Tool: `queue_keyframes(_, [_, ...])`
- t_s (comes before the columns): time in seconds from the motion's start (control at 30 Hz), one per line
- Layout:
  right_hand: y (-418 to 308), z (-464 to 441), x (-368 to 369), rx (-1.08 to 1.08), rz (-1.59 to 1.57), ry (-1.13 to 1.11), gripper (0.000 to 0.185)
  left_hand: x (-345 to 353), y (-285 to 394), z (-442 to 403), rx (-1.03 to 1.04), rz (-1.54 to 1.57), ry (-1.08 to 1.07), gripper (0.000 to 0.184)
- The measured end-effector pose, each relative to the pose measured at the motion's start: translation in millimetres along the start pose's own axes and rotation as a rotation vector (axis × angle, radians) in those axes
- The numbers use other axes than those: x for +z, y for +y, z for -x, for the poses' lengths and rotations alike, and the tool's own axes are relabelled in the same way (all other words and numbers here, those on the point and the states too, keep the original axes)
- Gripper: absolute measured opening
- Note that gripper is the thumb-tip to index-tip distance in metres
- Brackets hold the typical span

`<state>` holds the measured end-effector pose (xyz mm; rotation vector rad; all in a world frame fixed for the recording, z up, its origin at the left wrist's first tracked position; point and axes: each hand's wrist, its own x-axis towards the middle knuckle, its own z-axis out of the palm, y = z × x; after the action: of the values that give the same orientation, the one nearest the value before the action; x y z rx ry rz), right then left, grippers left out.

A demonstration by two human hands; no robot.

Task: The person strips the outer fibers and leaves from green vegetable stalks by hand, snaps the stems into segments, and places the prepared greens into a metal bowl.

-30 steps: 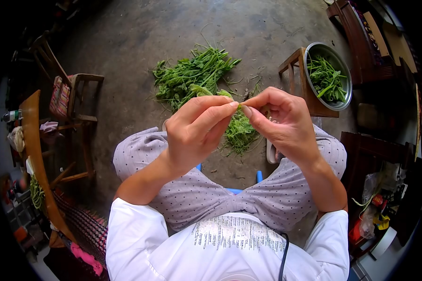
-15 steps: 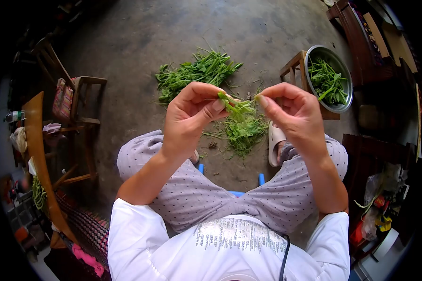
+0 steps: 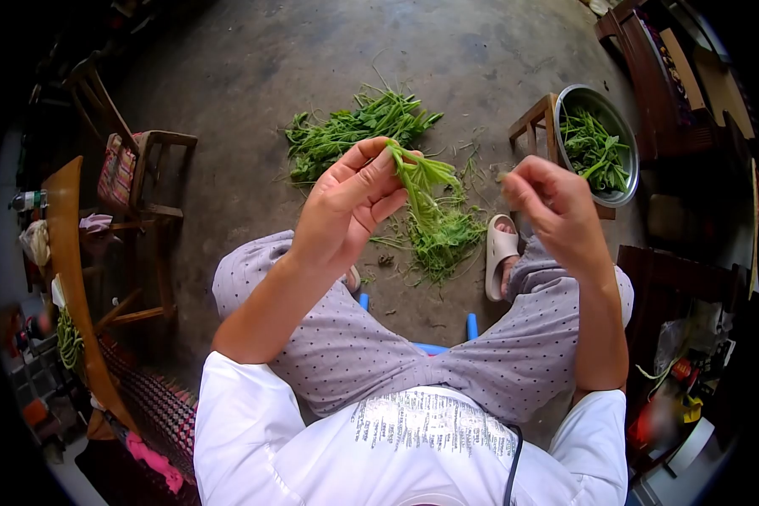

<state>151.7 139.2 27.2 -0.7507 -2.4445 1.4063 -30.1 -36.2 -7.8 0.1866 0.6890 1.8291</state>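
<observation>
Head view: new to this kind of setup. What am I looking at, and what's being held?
No robot here: a seated person works bare-handed. The picture comes from a camera worn on their head, facing forward and down, so their body is at the bottom. The left hand pinches a leafy green sprig. The right hand has its fingertips drawn together; blur hides whether they hold a scrap. On the concrete floor lie a bunch of greens and a smaller, finer heap nearer the feet. To the right, a metal basin by a wooden stool holds more greens.
</observation>
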Motion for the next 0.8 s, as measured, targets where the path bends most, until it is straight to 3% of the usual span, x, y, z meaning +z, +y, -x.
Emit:
queue_keyframes(0.2, [-14, 8, 2, 0.081, 0.087, -0.276, 0.021, 1, 1, 0, -0.045, 0.006, 0.031, 0.022])
queue_keyframes(0.27, [1, 8, 6, -0.065, 0.311, -0.337, 0.026, 2, 0, 0, -0.037, -0.026, 0.050, 0.022])
queue_keyframes(0.4, [1, 7, 13, -0.271, 0.290, -0.154, 0.022, 4, -3, 0, 0.004, -0.102, 0.120, 0.019])
queue_keyframes(0.5, [-9, 6, 14, -0.240, 0.170, -0.091, 0.017, 5, -4, 0, 0.027, -0.159, 0.140, 0.019])
queue_keyframes(0.57, [-25, 4, 7, 0.013, 0.115, -0.200, 0.014, 6, -4, 0, 0.033, -0.214, 0.137, 0.019])
queue_keyframes(0.7, [-19, 1, 12, 0.009, 0.045, -0.110, 0.016, 11, -4, 1, 0.067, -0.386, 0.162, 0.018])
queue_keyframes(0.8, [-10, -4, 22, 0.102, -0.189, -0.144, 0.020, 14, -5, 2, 0.072, -0.415, 0.153, 0.018])
